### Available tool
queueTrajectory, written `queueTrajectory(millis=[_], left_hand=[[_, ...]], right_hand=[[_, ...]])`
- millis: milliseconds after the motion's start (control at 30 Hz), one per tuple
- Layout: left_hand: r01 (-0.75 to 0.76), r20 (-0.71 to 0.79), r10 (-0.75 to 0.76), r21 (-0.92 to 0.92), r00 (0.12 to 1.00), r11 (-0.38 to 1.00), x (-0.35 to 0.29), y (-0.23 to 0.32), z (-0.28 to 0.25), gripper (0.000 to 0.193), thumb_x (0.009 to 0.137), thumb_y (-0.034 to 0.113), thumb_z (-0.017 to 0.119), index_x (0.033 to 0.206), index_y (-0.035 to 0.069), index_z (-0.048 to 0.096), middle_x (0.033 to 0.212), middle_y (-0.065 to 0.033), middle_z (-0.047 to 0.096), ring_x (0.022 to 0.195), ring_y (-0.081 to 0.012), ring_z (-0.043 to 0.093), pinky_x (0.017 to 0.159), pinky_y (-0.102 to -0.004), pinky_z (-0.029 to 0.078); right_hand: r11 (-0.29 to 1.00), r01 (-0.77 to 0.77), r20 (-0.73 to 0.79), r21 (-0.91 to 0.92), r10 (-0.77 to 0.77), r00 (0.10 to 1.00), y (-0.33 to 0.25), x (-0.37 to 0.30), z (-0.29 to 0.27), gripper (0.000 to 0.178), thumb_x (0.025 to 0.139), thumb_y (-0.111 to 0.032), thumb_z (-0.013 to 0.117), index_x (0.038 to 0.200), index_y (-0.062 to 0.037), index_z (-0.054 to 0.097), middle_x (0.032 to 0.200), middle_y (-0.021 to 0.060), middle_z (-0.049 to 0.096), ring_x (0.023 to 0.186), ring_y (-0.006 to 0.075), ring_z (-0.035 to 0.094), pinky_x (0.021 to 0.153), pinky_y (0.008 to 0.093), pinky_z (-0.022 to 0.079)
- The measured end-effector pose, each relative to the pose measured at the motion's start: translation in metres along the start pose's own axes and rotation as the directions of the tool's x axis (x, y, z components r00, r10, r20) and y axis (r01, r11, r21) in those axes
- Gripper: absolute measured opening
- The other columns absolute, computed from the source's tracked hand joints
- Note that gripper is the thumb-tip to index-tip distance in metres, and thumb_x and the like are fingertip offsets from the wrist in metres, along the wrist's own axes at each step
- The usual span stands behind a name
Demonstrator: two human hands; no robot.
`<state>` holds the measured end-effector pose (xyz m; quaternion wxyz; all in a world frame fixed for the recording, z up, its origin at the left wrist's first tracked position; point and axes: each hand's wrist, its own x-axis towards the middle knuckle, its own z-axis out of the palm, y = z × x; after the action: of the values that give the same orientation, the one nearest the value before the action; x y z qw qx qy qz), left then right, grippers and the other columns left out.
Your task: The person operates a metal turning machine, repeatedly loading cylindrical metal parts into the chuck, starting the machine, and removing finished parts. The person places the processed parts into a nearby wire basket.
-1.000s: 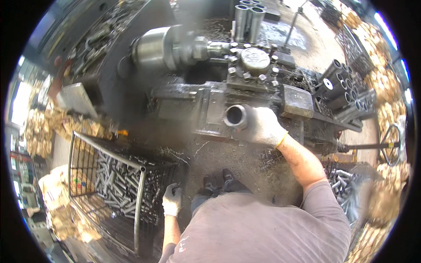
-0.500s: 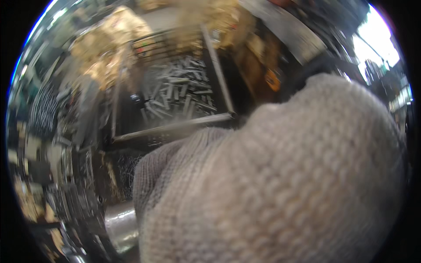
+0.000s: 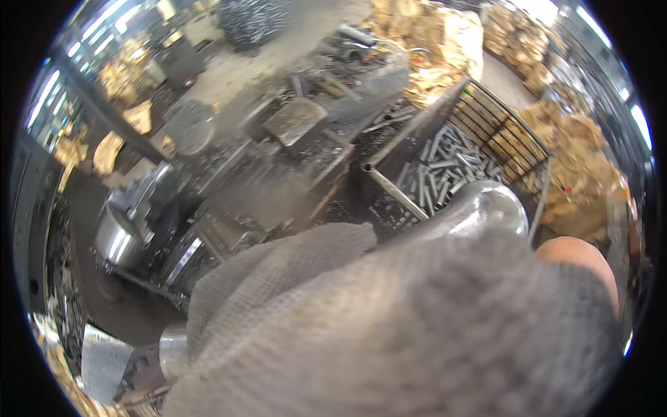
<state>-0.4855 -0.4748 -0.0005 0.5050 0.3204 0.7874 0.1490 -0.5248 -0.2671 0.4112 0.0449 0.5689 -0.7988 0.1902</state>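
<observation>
A grey knitted work glove [image 3: 389,333], very close and blurred, fills the lower middle and right. It appears to be on my right hand, though its fingers cannot be made out. Just beyond it a shiny rounded metal cylinder [image 3: 486,208] sticks out. Another shiny cylindrical surface [image 3: 174,351] shows past the glove's lower left; whether both belong to one piece is hidden. Whether the hand grips this metal cannot be seen. Bare skin [image 3: 583,257] shows at the glove's right edge. No separate left hand can be made out.
A wire-sided metal bin [image 3: 504,132] with several short metal tubes [image 3: 445,167] stands beyond the glove. Left of it is a dirty metal workbench or machine bed [image 3: 295,121] with scattered scraps. Tan sacks [image 3: 445,42] stand behind. A shiny round machine part [image 3: 118,236] is at the left.
My view has swung left, so the bin now appears farther right and tilted. More of the bench shows. The shiny cylinder beyond the glove has come into sight; the glove still fills the lower part.
</observation>
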Motion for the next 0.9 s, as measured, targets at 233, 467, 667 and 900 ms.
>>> queueTrajectory(millis=[233,467,667,900], left_hand=[[0.443,-0.175,-0.541,-0.400,0.823,0.802,-0.046,-0.104,0.023,0.044,0.102,0.043,0.065,0.112,0.002,0.078,0.110,-0.0195,0.080,0.097,-0.0329,0.079,0.083,-0.0453,0.062],[-0.261,-0.198,-0.922,-0.959,0.334,0.111,-0.101,-0.163,0.085,0.057,0.104,0.048,0.060,0.128,-0.002,0.074,0.111,-0.0143,0.081,0.088,-0.0265,0.079,0.077,-0.0412,0.063],[-0.267,0.249,-0.726,-0.959,-0.642,-0.094,-0.218,-0.225,0.149,0.071,0.111,0.055,0.050,0.145,-0.007,0.060,0.138,-0.0299,0.068,0.121,-0.0418,0.070,0.105,-0.0453,0.055],[-0.191,0.120,-0.595,-0.980,-0.795,0.057,-0.285,-0.212,0.045,0.067,0.113,0.049,0.047,0.154,-0.004,0.050,0.143,-0.0336,0.063,0.130,-0.0479,0.064,0.110,-0.0487,0.050]], right_hand=[[0.938,0.311,-0.076,0.152,-0.303,0.950,0.075,0.061,0.030,0.020,0.077,-0.019,0.077,0.093,-0.0071,0.072,0.074,0.0079,0.063,0.066,0.0274,0.064,0.061,0.0395,0.054],[0.925,-0.370,-0.057,0.080,0.375,0.925,0.197,0.066,0.092,0.052,0.073,-0.030,0.087,0.116,-0.0050,0.072,0.080,0.0142,0.073,0.065,0.0357,0.072,0.062,0.0444,0.058],[0.802,-0.408,-0.035,0.435,0.468,0.883,0.246,0.064,0.154,0.055,0.073,-0.034,0.092,0.120,-0.0120,0.075,0.096,0.0126,0.079,0.089,0.0361,0.078,0.078,0.0448,0.063],[0.824,-0.408,-0.148,0.393,0.495,0.856,0.274,0.061,0.170,0.062,0.076,-0.045,0.092,0.123,-0.0113,0.069,0.077,0.0140,0.074,0.069,0.0375,0.075,0.062,0.0487,0.060]])
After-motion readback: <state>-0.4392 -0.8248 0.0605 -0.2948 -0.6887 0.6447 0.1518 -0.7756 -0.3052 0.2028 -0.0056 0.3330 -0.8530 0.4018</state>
